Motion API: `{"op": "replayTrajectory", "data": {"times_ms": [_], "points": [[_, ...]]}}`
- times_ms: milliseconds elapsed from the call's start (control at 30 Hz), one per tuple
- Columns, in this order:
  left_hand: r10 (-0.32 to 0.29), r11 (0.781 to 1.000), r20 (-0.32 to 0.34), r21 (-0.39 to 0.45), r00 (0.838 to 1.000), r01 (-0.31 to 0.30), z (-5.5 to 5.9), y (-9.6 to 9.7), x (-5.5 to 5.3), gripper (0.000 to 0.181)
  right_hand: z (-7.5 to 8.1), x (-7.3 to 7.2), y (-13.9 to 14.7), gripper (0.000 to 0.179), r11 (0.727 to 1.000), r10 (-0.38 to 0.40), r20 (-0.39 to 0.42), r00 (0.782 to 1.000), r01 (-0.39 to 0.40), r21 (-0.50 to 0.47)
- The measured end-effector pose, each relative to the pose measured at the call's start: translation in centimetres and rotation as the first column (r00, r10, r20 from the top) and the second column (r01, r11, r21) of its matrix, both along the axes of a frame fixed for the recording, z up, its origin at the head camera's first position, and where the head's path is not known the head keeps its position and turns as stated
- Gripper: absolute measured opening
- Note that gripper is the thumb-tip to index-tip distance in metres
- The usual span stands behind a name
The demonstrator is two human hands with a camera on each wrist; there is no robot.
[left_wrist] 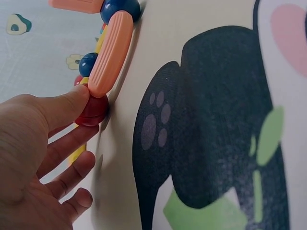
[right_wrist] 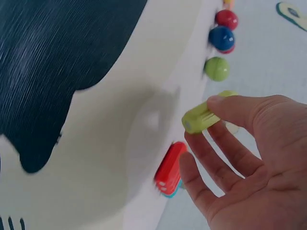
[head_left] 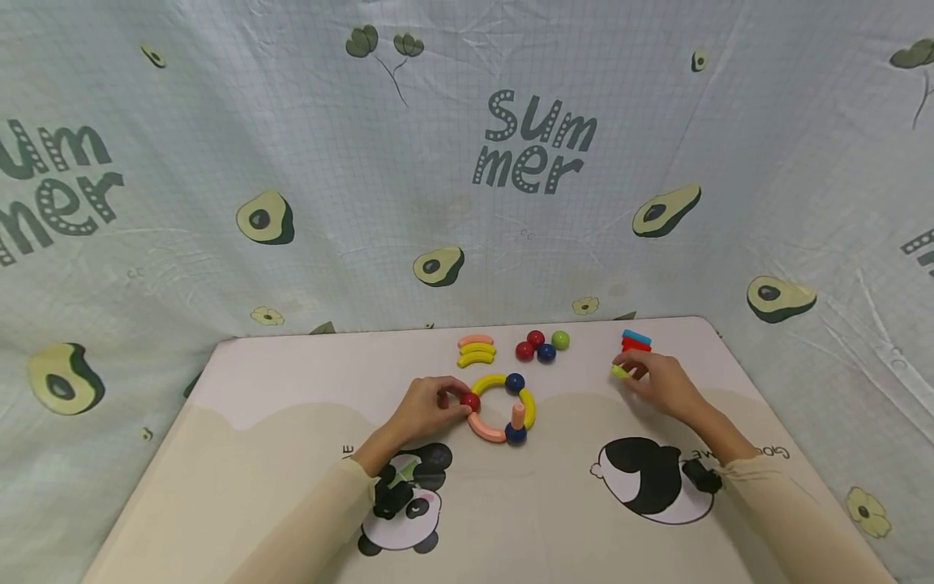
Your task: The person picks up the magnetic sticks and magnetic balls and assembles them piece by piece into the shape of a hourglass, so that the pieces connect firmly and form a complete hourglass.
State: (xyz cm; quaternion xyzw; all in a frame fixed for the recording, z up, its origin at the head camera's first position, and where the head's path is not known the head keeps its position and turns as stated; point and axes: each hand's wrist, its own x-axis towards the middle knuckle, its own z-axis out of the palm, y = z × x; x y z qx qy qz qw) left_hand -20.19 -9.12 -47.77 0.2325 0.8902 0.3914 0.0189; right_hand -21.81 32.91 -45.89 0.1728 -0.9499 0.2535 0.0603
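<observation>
My left hand pinches a red ball between thumb and fingers. The ball joins a ring of curved magnetic-style sticks, with a yellow stick above and a peach stick below. Two blue balls, the far one and the near one, and another yellow stick make up the right side. A short peach stick stands upright on the near blue ball. Further right, my right hand holds a short yellow-green stick above the table, between thumb and fingertips.
Behind the ring lie curved peach and yellow sticks. Beside them sit two red balls, a blue ball and a green ball. Red and blue sticks lie just beyond my right hand. A patterned cloth hangs behind the table.
</observation>
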Motion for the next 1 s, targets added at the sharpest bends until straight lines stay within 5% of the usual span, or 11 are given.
{"op": "replayTrajectory", "data": {"times_ms": [533, 1000], "points": [[0.003, 1.0, 0.016, -0.006, 1.0, -0.003, 0.0, 0.2, -0.2, 0.026, 1.9, 1.5, -3.8, 0.025, 0.93, 0.151, 0.148, 0.977, -0.09, -0.355], [-0.002, 1.0, 0.012, -0.003, 1.0, 0.002, 0.1, 0.2, -0.3, 0.027, 2.0, 0.9, -7.5, 0.027, 0.898, 0.184, 0.162, 0.969, -0.099, -0.428]]}}
